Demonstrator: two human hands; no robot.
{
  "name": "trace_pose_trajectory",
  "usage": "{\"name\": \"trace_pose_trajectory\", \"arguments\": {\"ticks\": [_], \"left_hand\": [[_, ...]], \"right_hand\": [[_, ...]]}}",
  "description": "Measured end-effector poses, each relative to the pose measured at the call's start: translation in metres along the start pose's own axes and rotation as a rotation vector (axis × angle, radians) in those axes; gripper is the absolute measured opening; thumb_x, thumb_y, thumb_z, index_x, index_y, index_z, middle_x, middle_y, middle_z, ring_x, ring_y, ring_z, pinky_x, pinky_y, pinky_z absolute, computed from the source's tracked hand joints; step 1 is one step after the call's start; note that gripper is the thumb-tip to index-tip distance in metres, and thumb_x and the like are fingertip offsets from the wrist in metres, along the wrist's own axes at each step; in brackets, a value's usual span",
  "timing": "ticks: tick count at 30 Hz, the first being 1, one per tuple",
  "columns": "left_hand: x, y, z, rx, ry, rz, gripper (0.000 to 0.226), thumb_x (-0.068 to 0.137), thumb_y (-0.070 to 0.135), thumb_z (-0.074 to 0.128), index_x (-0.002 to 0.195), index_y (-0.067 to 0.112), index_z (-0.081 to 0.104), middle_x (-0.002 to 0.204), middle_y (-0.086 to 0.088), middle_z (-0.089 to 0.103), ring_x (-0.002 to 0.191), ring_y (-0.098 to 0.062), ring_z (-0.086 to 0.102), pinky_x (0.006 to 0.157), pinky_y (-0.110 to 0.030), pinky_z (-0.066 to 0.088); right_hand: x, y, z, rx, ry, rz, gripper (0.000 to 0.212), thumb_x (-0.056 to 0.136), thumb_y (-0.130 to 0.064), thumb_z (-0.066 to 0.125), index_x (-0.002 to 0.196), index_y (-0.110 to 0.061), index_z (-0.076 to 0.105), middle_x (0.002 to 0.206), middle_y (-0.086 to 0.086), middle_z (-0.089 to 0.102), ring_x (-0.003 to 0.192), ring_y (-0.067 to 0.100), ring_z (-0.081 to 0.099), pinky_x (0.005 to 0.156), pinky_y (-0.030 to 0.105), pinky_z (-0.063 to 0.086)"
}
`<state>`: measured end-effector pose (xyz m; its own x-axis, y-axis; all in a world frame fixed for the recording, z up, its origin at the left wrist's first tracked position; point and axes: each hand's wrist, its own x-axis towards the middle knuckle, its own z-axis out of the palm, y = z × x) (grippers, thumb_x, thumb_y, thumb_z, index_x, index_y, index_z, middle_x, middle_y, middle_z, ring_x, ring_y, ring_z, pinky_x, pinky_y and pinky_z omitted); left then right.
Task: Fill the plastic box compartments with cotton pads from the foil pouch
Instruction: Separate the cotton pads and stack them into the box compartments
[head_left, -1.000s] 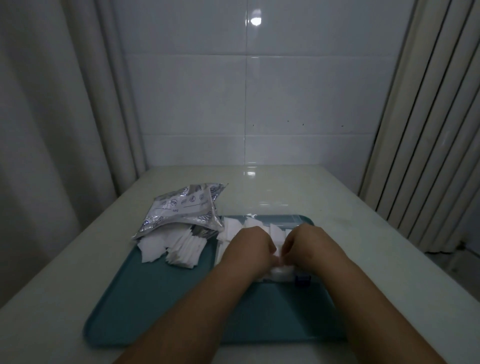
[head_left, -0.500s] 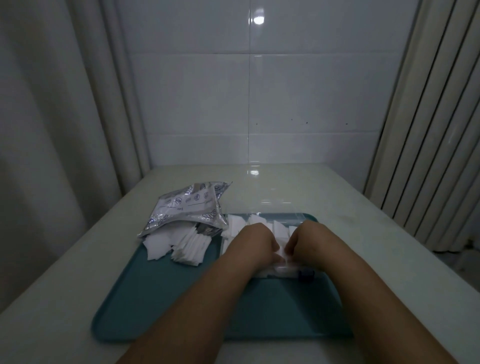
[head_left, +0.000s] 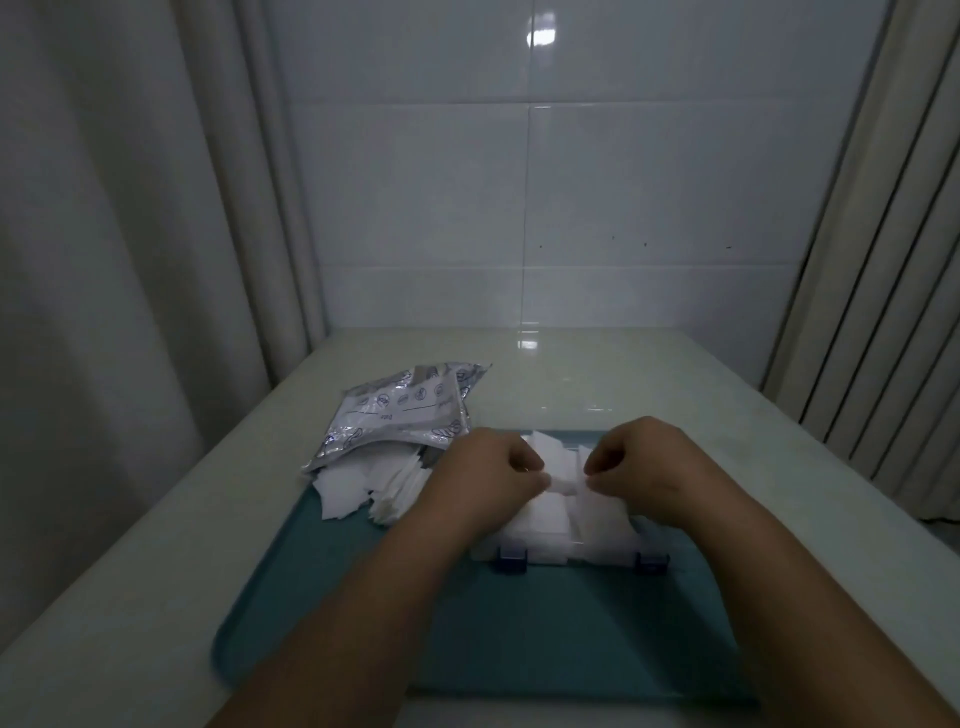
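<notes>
Teal plastic tray (head_left: 519, 639) sits on the pale glossy tabletop (head_left: 156, 545), its long side twd the person, and both bare forearms reach in over its near edge. Past the tray's middle, right of centre, stands the clear plastic box w/ two blue latches (head_left: 571, 553) on its front wall. Stacks of white square pads fill it, seen thru the wall & from above. Can't tell the no. of compartments, since the hands cover part.

Just above the box the left hand (head_left: 488, 478) & right hand (head_left: 644, 462) meet. Fingers of both are curled, each pinching one end of a single small white cotton pad (head_left: 563, 483) held btwn them: L on its left end, R on its right. The pad is over the box's middle; whether it touches the stacks below isn't clear.

At the tray's far-left corner lies a loose pile of white cotton pads (head_left: 363, 483), some fanned on edge. The crinkled silver foil pouch (head_left: 400, 415) lies on top of that pile, partly off the tray onto the tabletop, w/ pads spilling from under its near side.

Beyond, the tabletop's far edge meets a white tiled wall (head_left: 519, 208), w/ pale curtains (head_left: 130, 234) hanging at both sides.
</notes>
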<state>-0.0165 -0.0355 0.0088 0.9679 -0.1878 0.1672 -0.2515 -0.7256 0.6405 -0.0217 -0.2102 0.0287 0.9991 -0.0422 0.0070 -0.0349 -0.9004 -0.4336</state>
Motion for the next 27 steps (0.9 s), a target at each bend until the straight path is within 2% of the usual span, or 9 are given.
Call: {"name": "trace_pose_trajectory", "arguments": {"ticks": [2, 4, 6, 8, 12, 18, 22, 27], "left_hand": [[0.001, -0.012, -0.012, -0.037, 0.069, -0.022, 0.013, 0.083, 0.03, 0.072, 0.094, 0.026, 0.074, 0.094, 0.011, 0.071, 0.086, -0.003, 0.062, 0.08, -0.024, 0.05], [0.002, -0.026, -0.026, -0.084, 0.143, -0.076, 0.004, 0.08, 0.029, 0.074, 0.084, 0.028, 0.073, 0.085, 0.015, 0.07, 0.082, -0.002, 0.063, 0.076, -0.023, 0.05], [0.004, -0.04, -0.041, -0.112, 0.218, -0.12, 0.008, 0.078, 0.026, 0.075, 0.072, 0.029, 0.07, 0.076, 0.014, 0.07, 0.078, -0.004, 0.065, 0.074, -0.025, 0.051], [0.006, -0.052, -0.052, -0.108, 0.26, -0.147, 0.01, 0.076, 0.022, 0.075, 0.068, 0.026, 0.07, 0.072, 0.013, 0.07, 0.076, -0.005, 0.065, 0.072, -0.024, 0.05], [0.01, -0.069, -0.063, -0.014, 0.26, -0.189, 0.008, 0.074, 0.028, 0.076, 0.071, 0.022, 0.072, 0.075, 0.011, 0.069, 0.078, -0.008, 0.064, 0.064, -0.024, 0.044], [-0.002, -0.081, -0.053, 0.292, 0.225, -0.212, 0.032, 0.072, 0.054, 0.073, 0.081, 0.026, 0.062, 0.083, 0.012, 0.062, 0.08, -0.008, 0.058, 0.067, -0.027, 0.042], [-0.006, -0.084, -0.047, 0.316, 0.139, -0.181, 0.043, 0.066, 0.051, 0.079, 0.083, 0.026, 0.047, 0.083, 0.012, 0.053, 0.077, -0.01, 0.05, 0.061, -0.029, 0.035], [-0.006, -0.086, -0.047, 0.272, 0.113, -0.16, 0.042, 0.068, 0.041, 0.081, 0.09, 0.026, 0.049, 0.083, 0.013, 0.052, 0.082, -0.012, 0.052, 0.064, -0.03, 0.036]], "right_hand": [[0.002, -0.009, 0.002, 0.036, 0.018, -0.036, 0.011, 0.086, -0.025, 0.067, 0.094, -0.025, 0.074, 0.097, -0.003, 0.071, 0.088, 0.014, 0.063, 0.084, 0.031, 0.054], [0.008, -0.019, 0.006, 0.07, 0.022, -0.082, 0.014, 0.088, -0.025, 0.066, 0.098, -0.022, 0.073, 0.098, -0.002, 0.07, 0.087, 0.013, 0.062, 0.077, 0.026, 0.051], [0.014, -0.028, 0.011, 0.114, 0.039, -0.124, 0.015, 0.089, -0.025, 0.064, 0.101, -0.021, 0.072, 0.097, -0.001, 0.069, 0.083, 0.012, 0.06, 0.07, 0.022, 0.048], [0.02, -0.038, 0.018, 0.135, 0.052, -0.159, 0.014, 0.09, -0.025, 0.063, 0.1, -0.021, 0.072, 0.098, -0.001, 0.069, 0.082, 0.011, 0.059, 0.071, 0.022, 0.048], [0.03, -0.055, 0.031, 0.138, 0.071, -0.217, 0.016, 0.09, -0.025, 0.062, 0.1, -0.02, 0.073, 0.103, -0.001, 0.07, 0.085, 0.011, 0.059, 0.076, 0.024, 0.046], [0.027, -0.052, 0.048, 0.256, 0.122, -0.279, 0.012, 0.09, -0.023, 0.063, 0.096, -0.021, 0.073, 0.095, -0.004, 0.07, 0.082, 0.006, 0.059, 0.075, 0.02, 0.044], [0.022, -0.043, 0.048, 0.3, 0.147, -0.298, 0.007, 0.089, -0.025, 0.065, 0.089, -0.028, 0.071, 0.087, -0.01, 0.068, 0.08, 0.001, 0.06, 0.07, 0.016, 0.045], [0.021, -0.044, 0.051, 0.286, 0.137, -0.316, 0.007, 0.089, -0.025, 0.065, 0.086, -0.03, 0.069, 0.086, -0.01, 0.067, 0.079, 0.002, 0.059, 0.07, 0.017, 0.044]]}}
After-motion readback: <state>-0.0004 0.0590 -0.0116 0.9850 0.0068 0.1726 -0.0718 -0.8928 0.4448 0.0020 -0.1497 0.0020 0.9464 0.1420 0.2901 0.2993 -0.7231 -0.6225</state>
